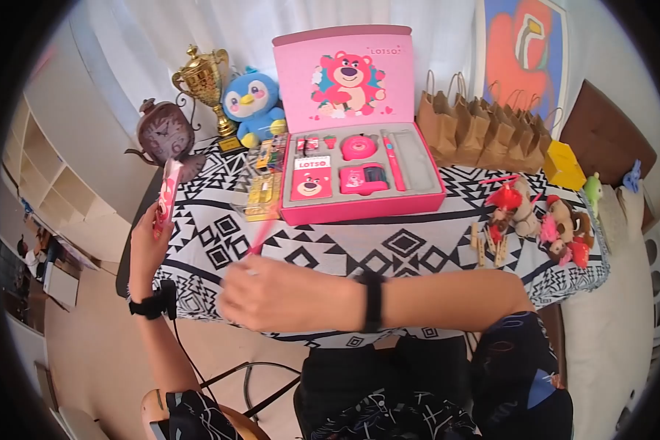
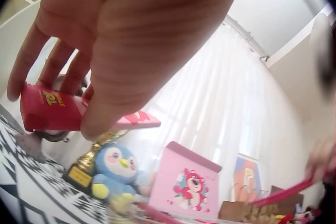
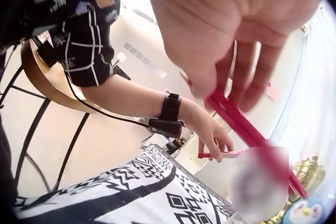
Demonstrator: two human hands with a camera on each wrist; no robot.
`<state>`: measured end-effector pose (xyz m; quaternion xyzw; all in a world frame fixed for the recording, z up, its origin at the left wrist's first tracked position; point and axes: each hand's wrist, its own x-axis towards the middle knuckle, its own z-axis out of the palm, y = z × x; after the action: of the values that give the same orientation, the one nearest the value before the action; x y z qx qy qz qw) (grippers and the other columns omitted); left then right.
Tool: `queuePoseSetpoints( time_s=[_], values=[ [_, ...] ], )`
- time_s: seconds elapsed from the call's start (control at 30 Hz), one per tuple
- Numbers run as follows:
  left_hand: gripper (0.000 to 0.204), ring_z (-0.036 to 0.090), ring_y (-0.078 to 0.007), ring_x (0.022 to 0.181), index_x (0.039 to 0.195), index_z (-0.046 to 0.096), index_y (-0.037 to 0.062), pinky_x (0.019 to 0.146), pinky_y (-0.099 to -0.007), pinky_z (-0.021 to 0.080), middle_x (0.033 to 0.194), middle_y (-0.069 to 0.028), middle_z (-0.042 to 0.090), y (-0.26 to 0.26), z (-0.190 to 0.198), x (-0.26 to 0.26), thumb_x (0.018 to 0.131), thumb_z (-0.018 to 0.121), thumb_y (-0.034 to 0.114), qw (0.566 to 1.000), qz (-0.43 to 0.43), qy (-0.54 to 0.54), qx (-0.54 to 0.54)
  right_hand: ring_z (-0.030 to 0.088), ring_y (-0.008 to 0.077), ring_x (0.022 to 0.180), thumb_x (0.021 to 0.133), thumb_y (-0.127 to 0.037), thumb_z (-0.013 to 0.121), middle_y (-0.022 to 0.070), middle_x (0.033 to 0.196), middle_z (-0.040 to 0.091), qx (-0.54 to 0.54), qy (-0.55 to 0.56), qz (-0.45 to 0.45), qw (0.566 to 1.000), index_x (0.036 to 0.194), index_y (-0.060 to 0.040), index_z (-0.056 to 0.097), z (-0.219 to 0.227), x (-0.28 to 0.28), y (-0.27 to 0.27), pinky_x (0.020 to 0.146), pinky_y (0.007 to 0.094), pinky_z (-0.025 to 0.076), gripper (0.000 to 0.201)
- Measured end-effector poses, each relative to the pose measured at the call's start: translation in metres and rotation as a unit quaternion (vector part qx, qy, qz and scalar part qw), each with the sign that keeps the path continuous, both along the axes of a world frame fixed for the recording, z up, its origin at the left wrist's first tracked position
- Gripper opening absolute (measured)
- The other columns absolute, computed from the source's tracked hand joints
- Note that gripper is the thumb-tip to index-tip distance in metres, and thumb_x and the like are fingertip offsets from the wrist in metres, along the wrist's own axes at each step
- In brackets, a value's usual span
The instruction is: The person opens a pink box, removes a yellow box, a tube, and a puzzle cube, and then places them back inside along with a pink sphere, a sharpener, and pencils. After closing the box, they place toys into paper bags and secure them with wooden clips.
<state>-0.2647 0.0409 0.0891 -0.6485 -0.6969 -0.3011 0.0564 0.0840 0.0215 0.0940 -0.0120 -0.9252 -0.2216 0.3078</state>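
Observation:
At the left of the head view, the left hand [image 1: 148,248] holds up a slim pink box [image 1: 170,192]. The left wrist view has this pink box [image 2: 50,113] pinched between the thumb and fingers of the left hand [image 2: 110,40]. Over the table's front part, the right hand [image 1: 271,295] grips a thin pink stick [image 1: 262,233] that points up and away. In the right wrist view the long pink stick [image 3: 247,129] lies between thumb and fingers of the right hand [image 3: 231,29]. Behind both hands stands an open pink gift box [image 1: 367,213] with fitted items.
On the patterned tablecloth [image 1: 447,257] are a trophy [image 1: 205,81], a blue plush bird [image 1: 251,99] and yellow packs [image 1: 262,192] left of the gift box. Paper bags [image 1: 462,132], a yellow box [image 1: 564,167], small plush toys [image 1: 557,220] and clothespins [image 1: 491,246] lie right.

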Motion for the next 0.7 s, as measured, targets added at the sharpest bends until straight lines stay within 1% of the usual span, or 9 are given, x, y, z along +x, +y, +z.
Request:
queuePoseSetpoints(
  time_s=[0.07, 0.13, 0.17, 0.27, 0.4, 0.47, 0.5, 0.6, 0.7],
  values=[
    [0.054, 0.071, -0.0291, 0.097, 0.141, 0.058, 0.0009, 0.086, -0.0390, 0.056, 0.113, -0.0195, 0.072, -0.004, 0.015, 0.040, 0.090, 0.074, 0.007, 0.996, -0.090, -0.011, -0.015, 0.063, 0.0195, 0.088, 0.085, -0.018, 0.065, 0.0027, 0.086, 0.063, -0.082, -0.106, -0.135, 0.982, 0.096, -0.0062, 0.064, -0.004, 0.044, -0.004, 0.074, 0.0318, 0.051, 0.017],
    [0.055, 0.069, -0.0243, 0.091, 0.141, 0.059, 0.0011, 0.080, -0.0354, 0.057, 0.112, -0.0159, 0.070, -0.006, 0.019, 0.095, 0.089, 0.075, 0.004, 0.978, -0.184, -0.093, -0.035, 0.064, 0.0191, 0.087, 0.083, -0.018, 0.067, 0.0042, 0.088, 0.067, -0.102, -0.181, -0.235, 0.950, 0.096, -0.0068, 0.066, -0.023, 0.085, 0.006, 0.069, 0.0305, 0.049, 0.017],
    [0.055, 0.067, -0.0218, 0.086, 0.142, 0.059, 0.0021, 0.075, -0.0332, 0.057, 0.110, -0.0137, 0.068, -0.007, 0.020, 0.120, 0.089, 0.074, 0.002, 0.973, -0.219, -0.057, -0.049, 0.065, 0.0190, 0.086, 0.082, -0.017, 0.068, 0.0055, 0.092, 0.069, -0.122, -0.227, -0.297, 0.919, 0.099, -0.0052, 0.067, -0.033, 0.099, 0.010, 0.068, 0.0304, 0.049, 0.021],
    [0.053, 0.070, -0.0331, 0.089, 0.140, 0.059, 0.0033, 0.081, -0.0387, 0.058, 0.113, -0.0182, 0.069, -0.011, 0.009, 0.187, 0.089, 0.075, 0.009, 0.952, -0.279, -0.007, -0.121, 0.067, 0.0200, 0.087, 0.081, -0.014, 0.068, 0.0065, 0.093, 0.070, -0.139, -0.212, -0.368, 0.894, 0.100, -0.0027, 0.068, -0.062, 0.133, 0.017, 0.069, 0.0314, 0.051, 0.022],
    [0.054, 0.067, -0.0406, 0.109, 0.136, 0.059, 0.0016, 0.091, -0.0446, 0.056, 0.123, -0.0219, 0.066, -0.010, -0.033, 0.227, 0.087, 0.077, 0.014, 0.956, -0.280, 0.029, -0.087, 0.070, 0.0250, 0.093, 0.081, -0.013, 0.068, 0.0091, 0.096, 0.070, -0.213, -0.134, -0.375, 0.892, 0.106, -0.0005, 0.069, -0.087, 0.161, 0.018, 0.074, 0.0368, 0.056, 0.027],
    [0.055, 0.068, -0.0398, 0.107, 0.136, 0.059, 0.0020, 0.089, -0.0439, 0.057, 0.122, -0.0215, 0.066, -0.012, -0.036, 0.235, 0.086, 0.078, 0.013, 0.958, -0.268, 0.056, -0.085, 0.070, 0.0296, 0.097, 0.083, -0.009, 0.068, 0.0112, 0.098, 0.070, -0.282, -0.008, -0.316, 0.906, 0.103, -0.0028, 0.067, -0.086, 0.184, 0.017, 0.075, 0.0418, 0.058, 0.021],
    [0.055, 0.068, -0.0398, 0.107, 0.136, 0.059, 0.0020, 0.089, -0.0439, 0.057, 0.122, -0.0215, 0.066, -0.013, -0.036, 0.235, 0.086, 0.078, 0.013, 0.957, -0.268, 0.057, -0.090, 0.068, 0.0320, 0.102, 0.089, -0.012, 0.067, 0.0107, 0.103, 0.068, -0.338, 0.049, -0.311, 0.887, 0.104, -0.0039, 0.065, -0.085, 0.197, 0.016, 0.078, 0.0449, 0.058, 0.018],
    [0.052, 0.070, -0.0373, 0.100, 0.133, 0.061, 0.0023, 0.084, -0.0426, 0.058, 0.119, -0.0193, 0.067, -0.016, -0.028, 0.236, 0.084, 0.079, 0.010, 0.965, -0.246, 0.076, -0.054, 0.065, 0.0305, 0.108, 0.091, -0.021, 0.072, 0.0087, 0.112, 0.070, -0.331, 0.070, -0.364, 0.868, 0.114, -0.0033, 0.068, -0.083, 0.236, 0.014, 0.086, 0.0424, 0.057, 0.030],
    [0.051, 0.069, -0.0369, 0.098, 0.132, 0.062, 0.0024, 0.083, -0.0428, 0.057, 0.118, -0.0187, 0.067, -0.013, -0.023, 0.236, 0.084, 0.080, 0.010, 0.966, -0.245, 0.068, -0.051, 0.062, 0.0294, 0.111, 0.088, -0.022, 0.076, 0.0077, 0.116, 0.070, -0.348, 0.070, -0.342, 0.870, 0.116, -0.0020, 0.070, -0.086, 0.258, 0.003, 0.092, 0.0402, 0.054, 0.036]
  ],
)
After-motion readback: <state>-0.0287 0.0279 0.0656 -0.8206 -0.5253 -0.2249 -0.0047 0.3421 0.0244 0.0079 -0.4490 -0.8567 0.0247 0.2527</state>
